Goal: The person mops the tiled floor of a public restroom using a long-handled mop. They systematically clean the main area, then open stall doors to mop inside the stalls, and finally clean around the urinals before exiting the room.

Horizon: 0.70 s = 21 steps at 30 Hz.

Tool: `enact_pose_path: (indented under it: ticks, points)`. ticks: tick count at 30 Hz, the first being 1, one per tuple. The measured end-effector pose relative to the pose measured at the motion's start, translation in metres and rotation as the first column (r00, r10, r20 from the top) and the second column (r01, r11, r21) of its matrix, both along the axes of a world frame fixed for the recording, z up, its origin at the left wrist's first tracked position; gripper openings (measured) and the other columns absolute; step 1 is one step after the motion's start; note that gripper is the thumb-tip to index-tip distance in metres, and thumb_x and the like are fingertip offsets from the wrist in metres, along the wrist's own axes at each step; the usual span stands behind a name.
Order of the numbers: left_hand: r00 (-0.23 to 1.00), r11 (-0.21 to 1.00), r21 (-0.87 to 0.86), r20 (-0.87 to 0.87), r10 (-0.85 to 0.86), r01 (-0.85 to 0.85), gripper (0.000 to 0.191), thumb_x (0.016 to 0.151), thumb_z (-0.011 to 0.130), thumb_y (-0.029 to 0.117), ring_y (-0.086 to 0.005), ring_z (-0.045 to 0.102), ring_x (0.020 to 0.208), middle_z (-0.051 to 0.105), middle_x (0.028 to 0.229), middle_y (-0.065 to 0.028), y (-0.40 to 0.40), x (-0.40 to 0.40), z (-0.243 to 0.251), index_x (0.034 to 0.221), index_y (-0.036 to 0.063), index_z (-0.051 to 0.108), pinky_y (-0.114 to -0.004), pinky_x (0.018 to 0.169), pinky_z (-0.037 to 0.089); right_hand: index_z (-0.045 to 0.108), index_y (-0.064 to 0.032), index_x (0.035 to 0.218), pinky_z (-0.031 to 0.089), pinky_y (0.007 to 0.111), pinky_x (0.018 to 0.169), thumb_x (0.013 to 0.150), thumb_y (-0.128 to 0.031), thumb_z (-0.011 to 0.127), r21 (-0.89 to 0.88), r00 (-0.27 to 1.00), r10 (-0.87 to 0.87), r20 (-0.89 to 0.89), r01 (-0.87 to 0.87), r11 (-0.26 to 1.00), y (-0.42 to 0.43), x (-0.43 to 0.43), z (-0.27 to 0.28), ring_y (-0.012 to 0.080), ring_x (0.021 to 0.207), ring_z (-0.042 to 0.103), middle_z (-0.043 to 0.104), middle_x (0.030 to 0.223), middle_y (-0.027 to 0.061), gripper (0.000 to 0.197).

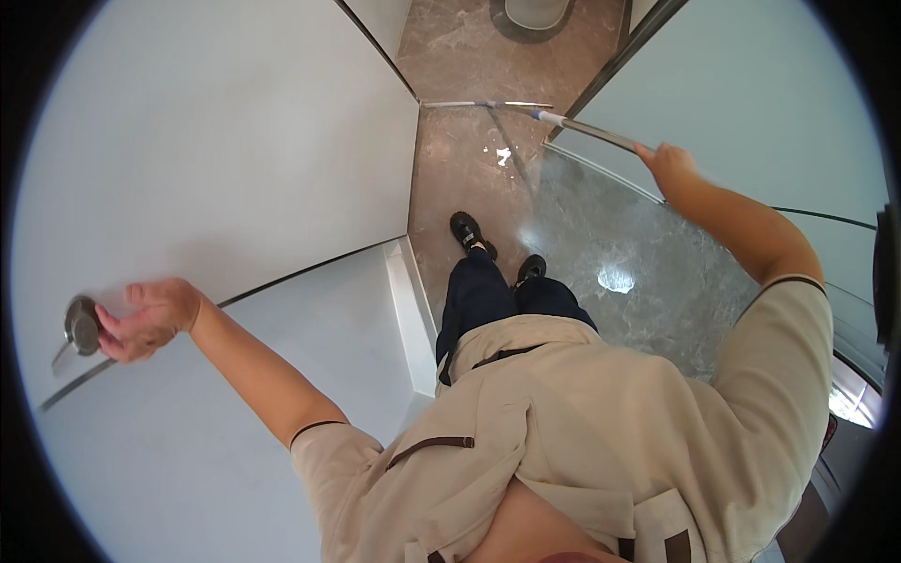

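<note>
My right hand [669, 165] is closed around the metal pole [598, 134] of a long-handled floor squeegee or flat mop. The pole slants down to the left, through a white and blue joint, to a thin head [457, 105] lying across the floor at a doorway. At the far left my left hand [144, 317] is raised beside a round metal door knob [84, 325] on a pale door panel [281, 127]. Its fingertips touch or nearly touch the knob, with the fingers partly curled and slightly blurred.
A toilet base [535, 14] stands beyond the doorway. Another pale panel [739, 105] borders the doorway on the right. The brown and grey marbled floor [633, 239] is glossy with bright reflections. My black shoes [473, 236] stand on it, left of the middle.
</note>
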<state>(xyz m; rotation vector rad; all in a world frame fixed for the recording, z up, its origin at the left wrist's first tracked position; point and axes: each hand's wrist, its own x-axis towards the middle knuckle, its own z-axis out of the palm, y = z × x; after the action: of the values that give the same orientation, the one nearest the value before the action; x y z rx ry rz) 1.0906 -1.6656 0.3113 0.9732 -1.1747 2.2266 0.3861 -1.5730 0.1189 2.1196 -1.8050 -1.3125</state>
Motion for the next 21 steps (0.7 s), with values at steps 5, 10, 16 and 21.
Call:
enact_pose_path:
  ticks: [5,10,16,21]
  points:
    - [0.985,0.983,-0.052,-0.011,0.174,-0.174,0.030,0.095,0.046,0.018,-0.0257,0.059,0.083,0.059,0.097,-0.0166,-0.012,-0.031,-0.014,0.105,-0.0087,0.054,-0.033,0.075,0.049,0.026,-0.0294,0.144,0.049,0.029,0.066,0.081,-0.009,0.062,0.202,0.980,0.072,-0.186,-0.034,0.979,0.053,-0.024,0.046,0.0212,0.090,0.059,0.054,0.098,0.0079,0.075]
    - [0.993,0.994,-0.001,-0.041,-0.113,0.113,0.036,0.094,0.047,0.023,-0.0298,0.053,0.088,0.052,0.105,-0.0155,-0.016,-0.023,-0.005,0.119,-0.0030,0.045,-0.043,0.072,0.042,0.029,-0.0334,0.143,0.049,0.030,0.068,0.084,-0.009,0.058,0.047,0.989,-0.010,-0.145,0.017,0.999,0.051,-0.031,0.086,0.0218,0.085,0.060,0.055,0.096,0.0078,0.071]
    - [0.993,0.997,-0.075,-0.114,0.012,-0.020,0.031,0.095,0.048,0.020,-0.0244,0.057,0.089,0.056,0.103,-0.0146,-0.027,0.001,-0.012,0.111,-0.0058,0.050,-0.032,0.076,0.047,0.029,-0.0368,0.141,0.050,0.031,0.068,0.084,-0.008,0.057,-0.069,0.983,-0.173,-0.065,0.169,0.983,0.055,-0.040,0.056,0.0221,0.086,0.062,0.060,0.092,0.0074,0.070]
    - [0.878,0.938,-0.024,-0.344,-0.333,0.347,0.049,0.093,0.049,0.040,-0.0276,0.052,0.097,0.057,0.101,-0.0140,0.002,-0.117,0.021,0.112,-0.0045,0.050,-0.042,0.082,0.046,0.029,-0.0301,0.142,0.051,0.033,0.071,0.087,-0.010,0.053,-0.140,0.954,-0.281,0.099,0.293,0.946,0.048,-0.017,-0.022,0.0245,0.089,0.063,0.061,0.095,0.0102,0.064]
